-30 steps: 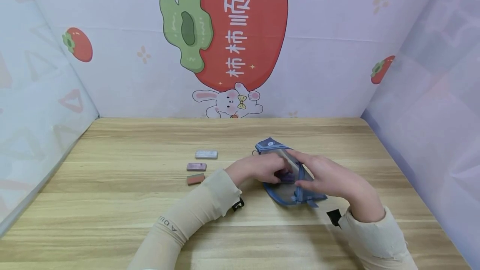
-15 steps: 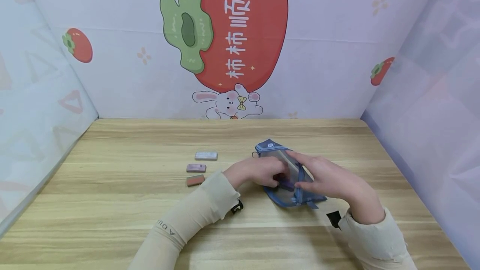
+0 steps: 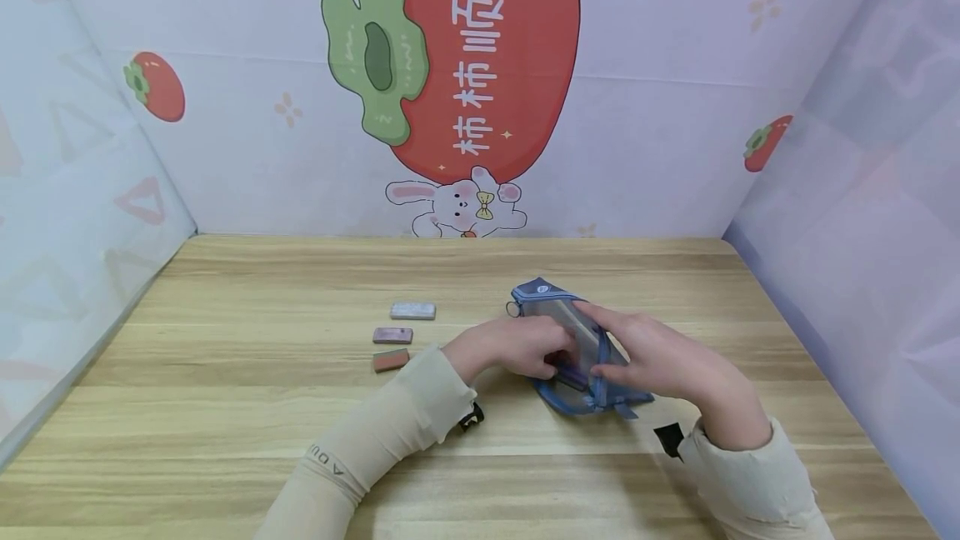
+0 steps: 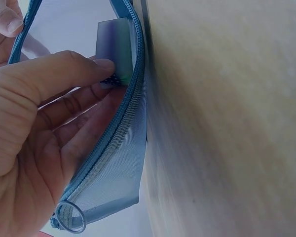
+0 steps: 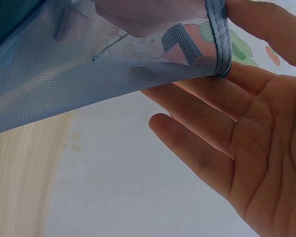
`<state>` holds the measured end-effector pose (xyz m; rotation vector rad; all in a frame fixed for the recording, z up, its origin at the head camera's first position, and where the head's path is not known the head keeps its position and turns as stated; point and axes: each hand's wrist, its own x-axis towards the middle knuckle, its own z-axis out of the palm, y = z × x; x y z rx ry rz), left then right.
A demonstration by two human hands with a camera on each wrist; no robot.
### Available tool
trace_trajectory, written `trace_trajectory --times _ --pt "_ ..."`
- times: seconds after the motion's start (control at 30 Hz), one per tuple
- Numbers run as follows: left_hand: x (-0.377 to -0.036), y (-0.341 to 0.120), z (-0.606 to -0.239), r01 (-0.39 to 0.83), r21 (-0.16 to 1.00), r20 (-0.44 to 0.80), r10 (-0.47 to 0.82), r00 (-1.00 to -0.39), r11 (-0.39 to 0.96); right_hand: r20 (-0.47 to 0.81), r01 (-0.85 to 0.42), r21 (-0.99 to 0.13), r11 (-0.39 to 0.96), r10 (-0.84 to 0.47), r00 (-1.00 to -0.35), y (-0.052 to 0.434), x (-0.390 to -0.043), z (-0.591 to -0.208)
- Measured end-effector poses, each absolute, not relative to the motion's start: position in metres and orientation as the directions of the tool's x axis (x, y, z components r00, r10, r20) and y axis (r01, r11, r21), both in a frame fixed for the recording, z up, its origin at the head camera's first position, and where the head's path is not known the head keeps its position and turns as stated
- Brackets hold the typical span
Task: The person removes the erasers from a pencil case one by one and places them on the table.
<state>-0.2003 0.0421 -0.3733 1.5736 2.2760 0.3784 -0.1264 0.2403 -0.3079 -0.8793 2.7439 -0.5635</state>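
Pale wooden table [image 3: 225,407] inside lilac walls [image 3: 660,107] with persimmon [image 3: 487,48] and rabbit [image 3: 456,207] prints.

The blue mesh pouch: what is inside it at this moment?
Inside the blue mesh pouch, the left hand pinches a small purple block at the open zipper. Both hands cover the rest of the inside.

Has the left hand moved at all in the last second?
Yes, slightly: the left hand has slid rightward, away from the three erasers, pushing a purple block deeper into the mesh pouch.
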Motion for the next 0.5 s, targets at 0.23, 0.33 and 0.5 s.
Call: trace_trajectory --times 0.23,0.33,0.5 --pt "-0.1991 0.0402 -0.3724 0.849 0.401 -0.115 0.938 -0.327 0.345 -0.085 -0.503 -0.417 0.757 -0.584 -0.807 0.2416 -0.1265 -0.3094" --pt "-0.1982 0.0387 -0.3708 0.853 0.400 -0.101 0.941 -0.323 0.335 -0.085 -0.503 -0.412 0.759 -0.582 -0.808 0.2416 -0.1262 -0.3096" --pt "-0.1968 0.0335 -0.3680 0.852 0.407 -0.076 0.942 -0.328 0.329 -0.087 -0.505 -0.415 0.757 -0.586 -0.806 0.2412 -0.1265 -0.3096"
